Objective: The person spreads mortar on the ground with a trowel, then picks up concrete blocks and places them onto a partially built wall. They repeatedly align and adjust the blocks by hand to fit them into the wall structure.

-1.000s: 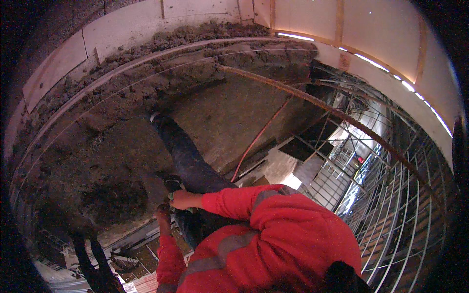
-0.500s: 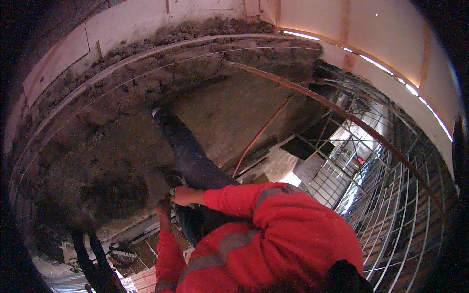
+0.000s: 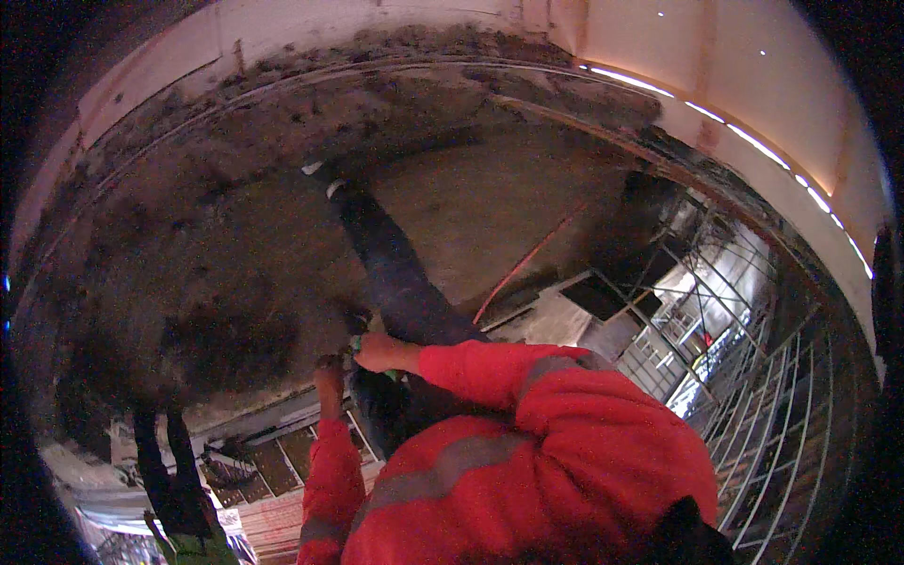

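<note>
My right hand (image 3: 388,352) is closed, its fingers curled beside a small bit of green whose kind I cannot make out. Close against it on the left is my left hand (image 3: 330,375), dim and partly shadowed, its fingers too dark to read. Both arms are in red sleeves with grey bands. Just beyond the hands lies a small dark shape, blurred into the shadow. A leg in dark trousers (image 3: 391,259) stretches away past my right hand, ending in a dark shoe with pale edges (image 3: 325,179).
A rough brown earthen surface (image 3: 254,254) spreads ahead. A long rusty bar (image 3: 612,138) and a thin reddish rod (image 3: 527,261) lie toward the right. Metal bar framework (image 3: 772,424) fills the right side. At lower left stands another person in dark trousers (image 3: 162,461).
The view has shifted, so the wall, rods and leg sit differently. My hands stay close together. More of the other person, including green clothing, now shows at lower left.
</note>
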